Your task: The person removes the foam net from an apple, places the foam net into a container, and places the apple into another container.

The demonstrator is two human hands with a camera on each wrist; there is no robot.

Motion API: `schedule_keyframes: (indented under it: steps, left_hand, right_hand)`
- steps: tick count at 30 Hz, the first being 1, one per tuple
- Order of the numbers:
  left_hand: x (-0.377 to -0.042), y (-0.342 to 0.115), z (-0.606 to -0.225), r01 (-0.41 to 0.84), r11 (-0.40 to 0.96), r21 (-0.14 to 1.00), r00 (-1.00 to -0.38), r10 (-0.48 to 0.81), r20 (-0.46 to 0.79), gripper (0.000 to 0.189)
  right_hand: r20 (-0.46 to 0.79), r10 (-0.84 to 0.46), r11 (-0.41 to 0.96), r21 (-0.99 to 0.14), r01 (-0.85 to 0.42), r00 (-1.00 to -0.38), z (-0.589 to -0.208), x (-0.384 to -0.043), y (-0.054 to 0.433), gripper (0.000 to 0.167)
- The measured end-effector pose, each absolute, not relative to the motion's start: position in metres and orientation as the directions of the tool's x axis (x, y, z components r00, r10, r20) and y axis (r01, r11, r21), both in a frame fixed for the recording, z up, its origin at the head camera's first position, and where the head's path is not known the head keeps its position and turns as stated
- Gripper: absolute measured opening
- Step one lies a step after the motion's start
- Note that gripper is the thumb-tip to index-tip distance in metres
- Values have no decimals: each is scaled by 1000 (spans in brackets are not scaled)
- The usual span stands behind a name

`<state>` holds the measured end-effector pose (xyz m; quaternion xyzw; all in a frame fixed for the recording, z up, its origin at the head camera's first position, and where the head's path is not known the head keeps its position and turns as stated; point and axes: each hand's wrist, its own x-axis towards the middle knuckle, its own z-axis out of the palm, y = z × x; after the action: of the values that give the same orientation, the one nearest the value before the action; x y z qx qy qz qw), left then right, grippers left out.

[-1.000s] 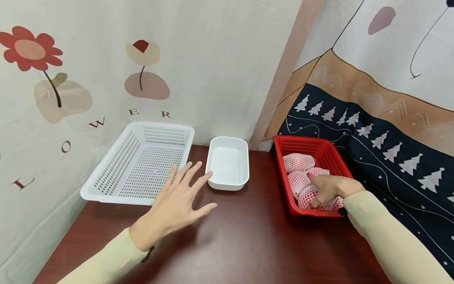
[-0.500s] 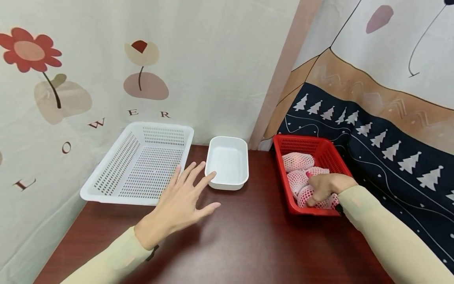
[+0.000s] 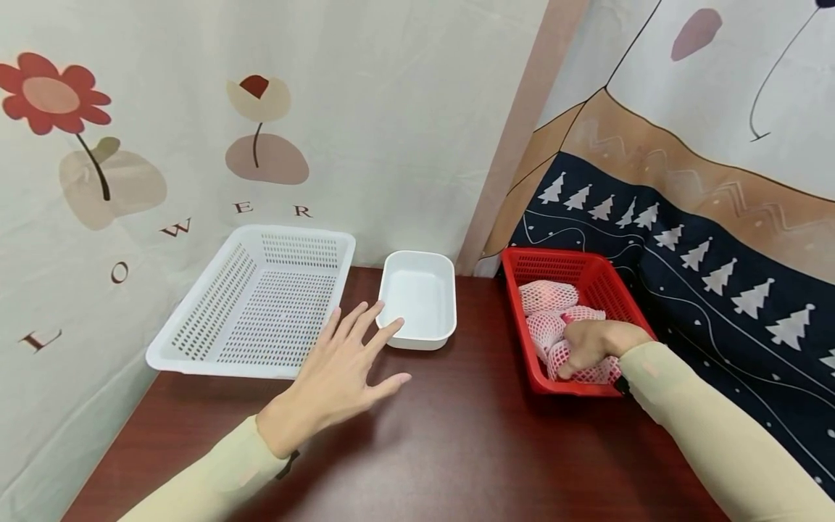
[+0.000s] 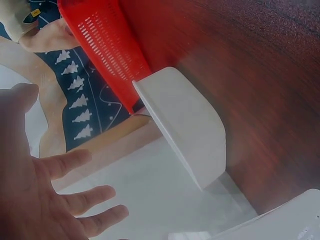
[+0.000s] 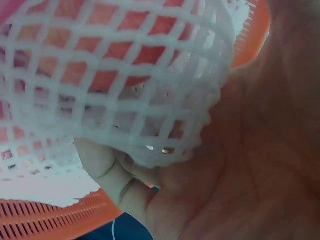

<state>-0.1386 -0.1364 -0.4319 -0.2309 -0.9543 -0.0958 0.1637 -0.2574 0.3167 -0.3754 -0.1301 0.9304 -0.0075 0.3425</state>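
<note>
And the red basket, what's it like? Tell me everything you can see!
The red basket looks like plastic, with a smooth rim and rows of little slots in its walls. It stands upright on the brown table, on the right, by the dark tree-patterned cloth. Reddish things in white net sleeves lie inside, and the right grip is in there, holding one.

Netted bundle (image 3: 591,375) partly hidden beneath right hand (image 3: 598,344)

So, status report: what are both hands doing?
Right hand grips reddish item in white foam netting inside red plastic basket. Left hand empty, fingers spread. Similar netted items lie alongside.
</note>
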Motion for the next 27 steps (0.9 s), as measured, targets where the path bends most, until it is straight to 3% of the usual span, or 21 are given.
schedule_keyframes:
  steps: [8,16,22,27]
  left_hand:
    - [-141,-131,-434,489,865,112,-833,425,355,84]
    - [-144,-126,-437,501,852,151,-836,431,340,82]
    - [-146,-121,-440,519,842,146,-820,442,363,80]
    - [-149,-118,-443,524,839,146,-814,442,377,78]
  right_hand:
    - [-618,-268,961,-120,-248,-739,-372,-256,316,39]
    - [-573,-299,953,-133,-273,-763,-361,-253,319,57]
    - [-521,-335,941,-150,-302,-785,-360,-251,327,99]
    - [-480,-331,944,-156,-292,-812,-357,-249,330,92]
